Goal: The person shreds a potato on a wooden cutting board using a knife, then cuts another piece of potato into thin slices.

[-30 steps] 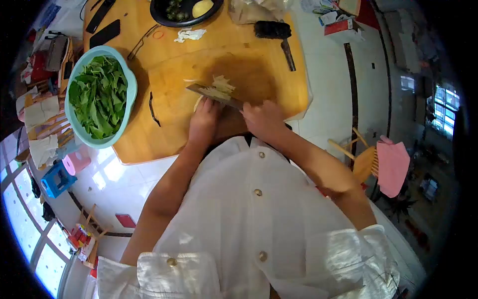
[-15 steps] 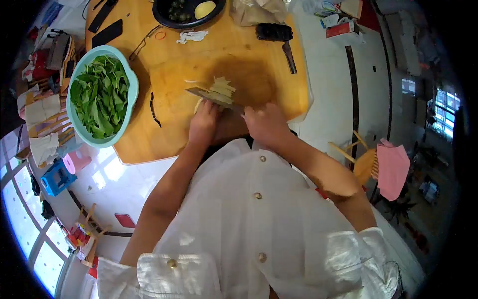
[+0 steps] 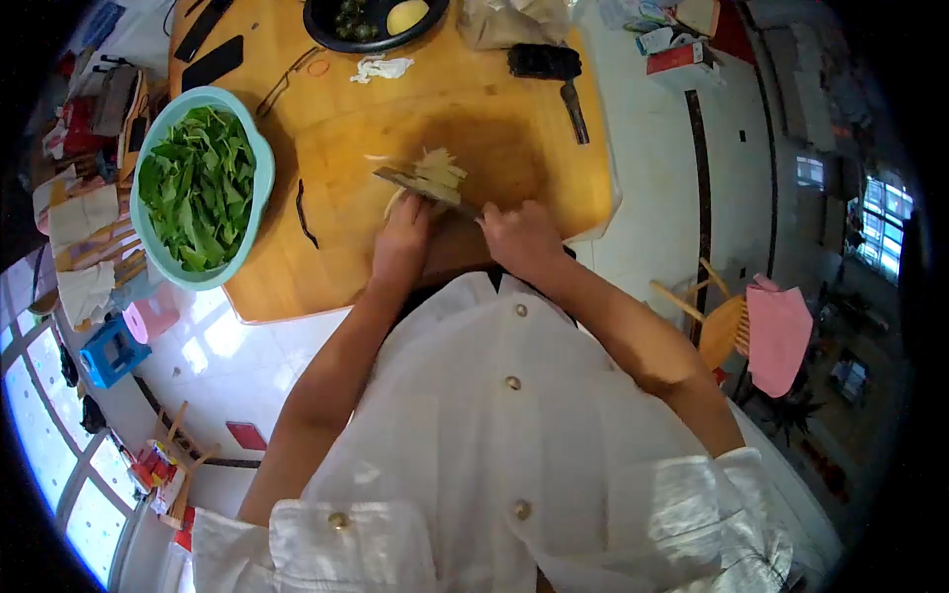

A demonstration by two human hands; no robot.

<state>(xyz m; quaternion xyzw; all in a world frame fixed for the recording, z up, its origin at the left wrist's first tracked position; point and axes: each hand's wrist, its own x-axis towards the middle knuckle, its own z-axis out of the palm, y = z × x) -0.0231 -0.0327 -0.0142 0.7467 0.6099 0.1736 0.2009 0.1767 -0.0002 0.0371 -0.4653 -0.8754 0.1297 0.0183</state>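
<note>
My right hand (image 3: 522,237) is closed round the handle of a kitchen knife (image 3: 420,185), whose blade points left across the wooden table. Beside the blade, my left hand (image 3: 401,240) has its fingers bent down on a pale yellow vegetable (image 3: 392,205), mostly hidden under them; its kind I cannot make out for certain. On the far side of the blade lies a small heap of pale yellow cut strips (image 3: 441,166). The blade runs close along the left fingertips.
A light blue basin (image 3: 269,183) of green leaves (image 3: 201,188) stands at the table's left. At the back are a dark bowl (image 3: 318,30) with a yellow round piece, a crumpled tissue (image 3: 381,68), a paper bag (image 3: 504,25) and a black-headed brush (image 3: 546,62).
The knife and my right hand have shifted slightly left, and the blade's angle differs a little. My left hand stays nearly in place on the vegetable.
</note>
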